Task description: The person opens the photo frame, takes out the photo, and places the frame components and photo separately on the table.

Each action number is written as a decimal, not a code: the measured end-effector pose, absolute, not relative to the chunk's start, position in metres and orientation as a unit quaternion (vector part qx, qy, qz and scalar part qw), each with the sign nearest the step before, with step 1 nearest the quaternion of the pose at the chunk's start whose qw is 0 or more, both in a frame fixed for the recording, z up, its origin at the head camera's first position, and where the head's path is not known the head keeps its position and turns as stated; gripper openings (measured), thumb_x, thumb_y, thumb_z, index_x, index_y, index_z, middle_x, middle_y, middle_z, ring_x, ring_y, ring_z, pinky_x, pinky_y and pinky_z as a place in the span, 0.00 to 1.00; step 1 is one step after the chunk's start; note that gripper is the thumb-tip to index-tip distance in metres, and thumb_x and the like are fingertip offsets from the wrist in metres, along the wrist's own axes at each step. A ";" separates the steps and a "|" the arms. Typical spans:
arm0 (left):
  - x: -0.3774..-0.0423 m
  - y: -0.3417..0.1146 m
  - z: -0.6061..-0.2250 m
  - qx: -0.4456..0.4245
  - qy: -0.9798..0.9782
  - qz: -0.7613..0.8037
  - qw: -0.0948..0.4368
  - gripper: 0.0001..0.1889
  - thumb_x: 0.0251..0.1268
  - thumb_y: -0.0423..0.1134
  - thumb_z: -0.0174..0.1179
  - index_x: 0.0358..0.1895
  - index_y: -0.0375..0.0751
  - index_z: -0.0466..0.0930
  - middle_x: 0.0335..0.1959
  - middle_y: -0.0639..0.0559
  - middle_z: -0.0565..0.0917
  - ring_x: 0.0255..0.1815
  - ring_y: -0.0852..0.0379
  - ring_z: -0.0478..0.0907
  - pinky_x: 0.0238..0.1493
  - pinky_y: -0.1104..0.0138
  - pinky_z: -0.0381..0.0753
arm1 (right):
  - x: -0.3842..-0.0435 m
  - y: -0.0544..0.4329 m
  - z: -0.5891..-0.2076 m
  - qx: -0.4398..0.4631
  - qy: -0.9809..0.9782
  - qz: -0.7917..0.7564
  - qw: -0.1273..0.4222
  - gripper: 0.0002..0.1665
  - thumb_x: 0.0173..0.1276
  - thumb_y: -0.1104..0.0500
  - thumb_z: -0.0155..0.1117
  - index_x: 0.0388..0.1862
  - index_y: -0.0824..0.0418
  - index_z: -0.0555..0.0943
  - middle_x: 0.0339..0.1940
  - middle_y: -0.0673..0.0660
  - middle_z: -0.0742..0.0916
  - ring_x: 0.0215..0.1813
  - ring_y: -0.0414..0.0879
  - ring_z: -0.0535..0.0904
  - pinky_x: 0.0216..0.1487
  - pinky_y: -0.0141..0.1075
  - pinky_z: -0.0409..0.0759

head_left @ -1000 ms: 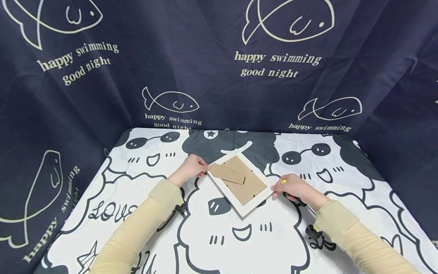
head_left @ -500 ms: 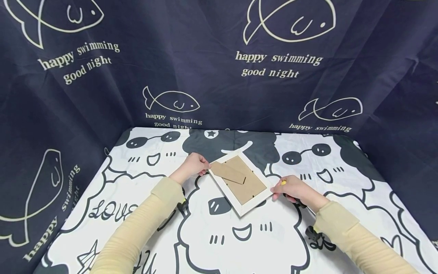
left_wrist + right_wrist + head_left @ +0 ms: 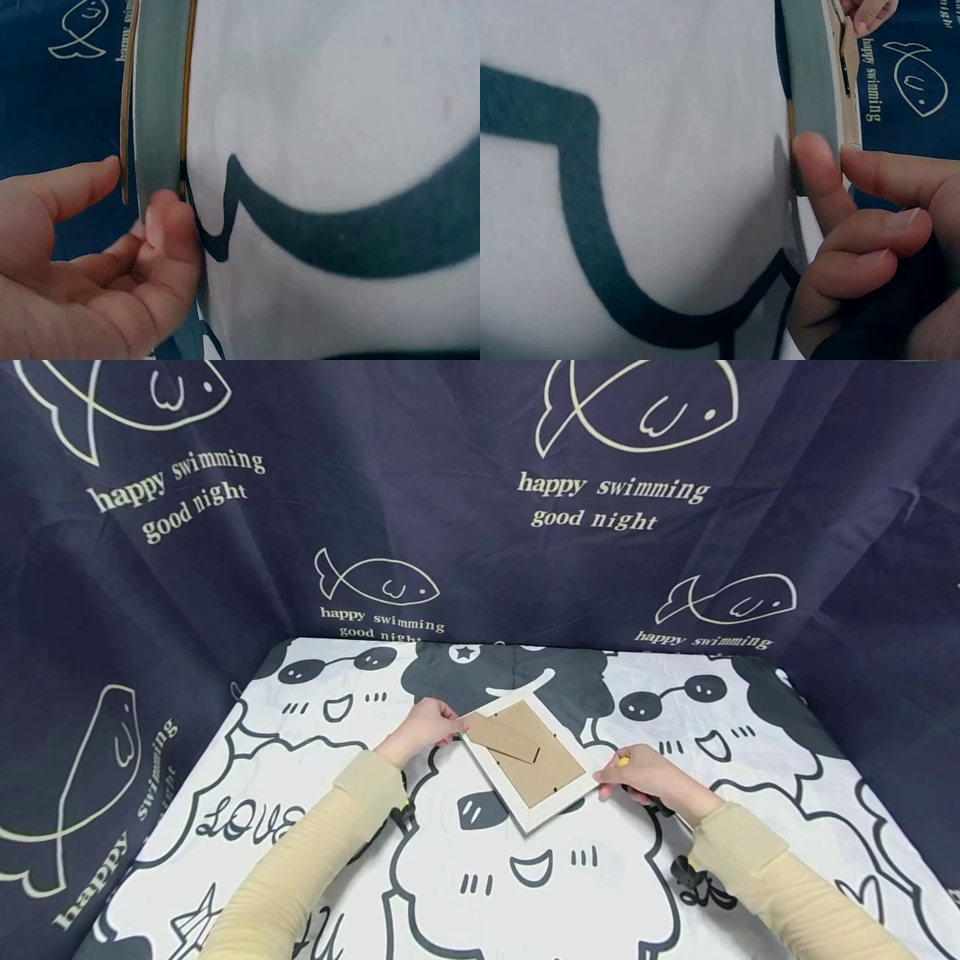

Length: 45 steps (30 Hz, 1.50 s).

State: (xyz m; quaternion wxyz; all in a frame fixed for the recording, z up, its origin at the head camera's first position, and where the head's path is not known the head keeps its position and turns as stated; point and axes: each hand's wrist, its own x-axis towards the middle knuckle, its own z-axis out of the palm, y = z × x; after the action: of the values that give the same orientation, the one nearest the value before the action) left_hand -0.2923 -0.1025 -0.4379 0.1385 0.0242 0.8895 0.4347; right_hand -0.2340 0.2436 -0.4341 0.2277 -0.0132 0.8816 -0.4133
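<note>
I'm looking at a navy curtain (image 3: pixel 480 452) that is hanging beyond the far and side edges of my worktop (image 3: pixel 600 910), showing pale fish, while a white cartoon-printed cloth (image 3: pixel 427 885) is covering it, "LOVE" (image 3: pixel 251 822) lying toward the left edge

Dk blue curtain (image 3: pixel 465 510) reads "happy swimming / good night" in cream l.c., w/ fish outlines (image 3: pixel 641 402): full in the 2 upper prints, btm line clipped in the ctr-L one, only "happy swimming" clear at lower R & far L. B&W cloth (image 3: pixel 555 910) has "LOVE" (image 3: pixel 251 821) on the L, what looks like a "U" (image 3: pixel 322 935) partly behind the L sleeve (image 3: pixel 300 860), & a star in a circle (image 3: pixel 465 652) nr the back edge. Wrist cams: same curtain, "happy swimming" & partial "night" (R), blurry "happy" (L).
</note>
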 end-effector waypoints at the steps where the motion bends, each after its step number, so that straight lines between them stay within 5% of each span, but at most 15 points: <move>1: -0.291 -0.102 -0.438 0.025 0.892 0.428 0.141 0.12 0.60 0.43 0.64 0.26 0.39 0.77 0.15 0.51 0.77 0.17 0.59 0.74 0.20 0.71 0.69 | -0.235 0.244 -0.434 -0.015 0.881 -0.413 0.228 0.11 0.60 0.57 0.66 0.30 0.65 0.77 0.21 0.54 0.87 0.09 0.36 0.60 0.13 0.28 0.61; 5: -0.284 -0.099 -0.435 0.028 0.900 0.407 0.151 0.14 0.59 0.46 0.64 0.28 0.39 0.75 0.12 0.52 0.73 0.15 0.59 0.69 0.19 0.71 0.64 | -0.238 0.248 -0.423 -0.027 0.886 -0.403 0.228 0.10 0.60 0.58 0.65 0.29 0.65 0.77 0.22 0.54 0.87 0.09 0.35 0.61 0.12 0.27 0.61; 10: -0.278 -0.097 -0.435 0.038 0.911 0.385 0.144 0.25 0.55 0.50 0.66 0.44 0.30 0.77 0.18 0.52 0.75 0.18 0.59 0.72 0.21 0.70 0.70 | -0.243 0.247 -0.393 -0.029 0.900 -0.381 0.211 0.12 0.63 0.55 0.63 0.31 0.64 0.75 0.23 0.52 0.87 0.09 0.35 0.61 0.13 0.28 0.60; 14: -0.280 -0.095 -0.440 0.056 0.923 0.359 0.124 0.31 0.52 0.53 0.68 0.47 0.27 0.76 0.26 0.47 0.80 0.22 0.57 0.77 0.24 0.68 0.75 | -0.244 0.242 -0.361 -0.042 0.901 -0.389 0.188 0.15 0.65 0.52 0.61 0.31 0.64 0.75 0.23 0.51 0.86 0.10 0.36 0.61 0.14 0.29 0.61; 24: -0.282 -0.093 -0.441 0.068 0.936 0.328 0.109 0.33 0.50 0.55 0.68 0.48 0.27 0.76 0.34 0.43 0.82 0.26 0.54 0.78 0.28 0.66 0.77 | -0.232 0.223 -0.295 -0.085 0.816 -0.569 0.049 0.24 0.70 0.52 0.58 0.15 0.59 0.70 0.11 0.48 0.76 0.11 0.37 0.62 0.13 0.31 0.60; 29: -0.284 -0.094 -0.441 0.078 0.939 0.316 0.108 0.35 0.50 0.55 0.69 0.50 0.27 0.75 0.41 0.40 0.81 0.32 0.52 0.78 0.34 0.64 0.78 | -0.229 0.220 -0.285 -0.137 0.690 -0.711 0.004 0.26 0.73 0.56 0.52 0.13 0.61 0.67 0.09 0.51 0.73 0.10 0.42 0.59 0.12 0.35 0.53; 37: -0.286 -0.095 -0.442 0.084 0.940 0.311 0.111 0.33 0.49 0.54 0.69 0.51 0.29 0.76 0.42 0.40 0.81 0.32 0.52 0.77 0.38 0.62 0.78 | -0.230 0.222 -0.281 -0.275 0.418 -0.866 0.026 0.31 0.77 0.59 0.20 0.13 0.67 0.60 0.11 0.58 0.67 0.14 0.46 0.51 0.14 0.32 0.43; 45: -0.285 -0.094 -0.441 0.082 0.940 0.312 0.109 0.34 0.51 0.53 0.69 0.54 0.28 0.74 0.46 0.38 0.81 0.34 0.51 0.78 0.38 0.63 0.79 | -0.235 0.222 -0.292 -0.251 0.260 -0.931 -0.055 0.27 0.69 0.59 0.25 0.10 0.66 0.57 0.06 0.57 0.64 0.09 0.48 0.55 0.14 0.35 0.46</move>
State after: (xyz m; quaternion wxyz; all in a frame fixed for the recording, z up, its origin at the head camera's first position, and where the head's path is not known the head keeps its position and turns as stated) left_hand -0.2852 -0.0936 -0.4409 0.1091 0.0823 0.9402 0.3121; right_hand -0.2354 0.2224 -0.2925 -0.0549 -0.2507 0.2603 -0.9308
